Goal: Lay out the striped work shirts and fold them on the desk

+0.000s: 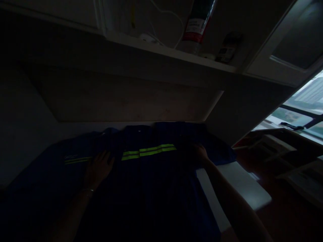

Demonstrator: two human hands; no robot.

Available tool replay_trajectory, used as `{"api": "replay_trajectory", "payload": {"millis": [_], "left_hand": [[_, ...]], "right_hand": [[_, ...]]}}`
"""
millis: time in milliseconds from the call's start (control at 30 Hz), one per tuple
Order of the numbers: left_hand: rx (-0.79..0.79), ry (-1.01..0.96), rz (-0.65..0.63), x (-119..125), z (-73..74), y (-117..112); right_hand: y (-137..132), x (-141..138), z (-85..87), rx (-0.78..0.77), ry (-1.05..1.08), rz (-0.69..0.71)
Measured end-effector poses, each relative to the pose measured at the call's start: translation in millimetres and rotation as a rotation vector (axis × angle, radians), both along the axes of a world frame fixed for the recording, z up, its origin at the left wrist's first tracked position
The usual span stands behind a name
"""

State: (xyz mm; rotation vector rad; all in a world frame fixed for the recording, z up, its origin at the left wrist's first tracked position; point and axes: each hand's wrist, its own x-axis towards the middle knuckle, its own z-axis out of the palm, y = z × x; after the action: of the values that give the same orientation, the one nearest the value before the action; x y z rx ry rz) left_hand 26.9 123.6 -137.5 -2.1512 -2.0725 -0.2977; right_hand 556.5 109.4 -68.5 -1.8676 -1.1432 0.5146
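Observation:
A dark blue jacket (161, 181) with yellow-green reflective strips lies spread across a white surface, its collar toward the wall. On its left part, beside a strip, my left hand (99, 166) rests flat with the fingers stretched out and a thin band at the wrist. My right hand (201, 154) is at the jacket's right part, past the end of the long strip. Its fingers look curled, but they run into deep shadow, and what they grip there cannot be made out. Much of the cloth is too dark to show its folds.
A white tabletop (242, 185) shows at the right, with a rounded corner. Overhead runs a shelf (171, 52) holding a bottle (194, 27), a dark jar (226, 50) and a white cable (182, 25). A window (302, 104) stands at the far right.

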Motion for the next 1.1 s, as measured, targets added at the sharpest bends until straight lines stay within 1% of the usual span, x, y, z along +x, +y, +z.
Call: {"api": "replay_trajectory", "payload": {"millis": [67,100,133,200,267,300,333,367,400,467,533,567,633,667,700,767,833,867,933,967,1000,1067,1100], "left_hand": [[0.001,-0.002,0.002,1,2.7,-2],[-0.001,-0.003,0.003,2,4.3,-3],[-0.007,-0.005,0.005,3,6.0,-4],[-0.016,-0.013,0.011,3,8.9,-5],[-0.012,-0.031,0.007,4,11.3,-7],[-0.007,-0.042,0.003,5,12.3,-8],[0.002,-0.053,-0.001,5,13.1,-8],[0.011,-0.063,-0.004,5,13.6,-9],[0.016,-0.073,-0.002,5,13.7,-9],[0.017,-0.091,0.002,5,13.0,-8],[0.018,-0.101,0.002,5,11.2,-6],[0.018,-0.105,0.003,4,10.4,-6],[0.010,-0.107,0.005,4,9.9,-5],[-0.002,-0.107,0.008,4,10.6,-5],[-0.014,-0.107,0.010,4,12.0,-6],[-0.015,-0.097,0.015,6,17.1,-8],[0.021,-0.077,0.010,8,24.2,-13],[0.050,-0.069,-0.005,10,28.1,-17],[0.105,-0.092,-0.049,16,36.0,-32],[0.126,-0.133,-0.076,19,39.7,-44],[0.143,-0.194,-0.105,23,43.0,-60],[0.153,-0.356,-0.167,28,48.0,-101],[0.147,-0.437,-0.197,29,49.4,-125]], "right_hand": [[4,-20,0.7,0.042,0.002,0.054],[5,-31,1.1,0.070,-0.026,0.123],[4,-44,1.5,0.100,-0.077,0.217],[2,-68,1.7,0.152,-0.244,0.459],[-2,-91,0.6,0.142,-0.416,0.685],[-3,-100,-0.5,0.119,-0.476,0.762],[-4,-109,-1.9,0.095,-0.521,0.809],[-4,-115,-3.7,0.082,-0.559,0.820],[-4,-120,-5.9,0.080,-0.597,0.798],[0,-127,-11.8,0.081,-0.689,0.675],[6,-130,-19.8,-0.003,-0.776,0.548],[8,-131,-24.2,-0.078,-0.809,0.527],[13,-133,-31.4,-0.230,-0.846,0.549],[14,-135,-33.3,-0.272,-0.853,0.568],[13,-137,-33.5,-0.276,-0.858,0.570],[6,-143,-28.8,-0.198,-0.843,0.525],[-16,-152,-19.2,-0.083,-0.751,0.508],[-33,-158,-13.7,-0.034,-0.665,0.535],[-82,-170,-4.0,0.023,-0.421,0.656],[-112,-176,-0.5,0.030,-0.280,0.758],[-142,-181,1.7,-0.008,-0.136,0.877],[-200,-189,2.6,-0.159,0.151,1.156],[-224,-191,1.7,-0.236,0.262,1.246]]}}
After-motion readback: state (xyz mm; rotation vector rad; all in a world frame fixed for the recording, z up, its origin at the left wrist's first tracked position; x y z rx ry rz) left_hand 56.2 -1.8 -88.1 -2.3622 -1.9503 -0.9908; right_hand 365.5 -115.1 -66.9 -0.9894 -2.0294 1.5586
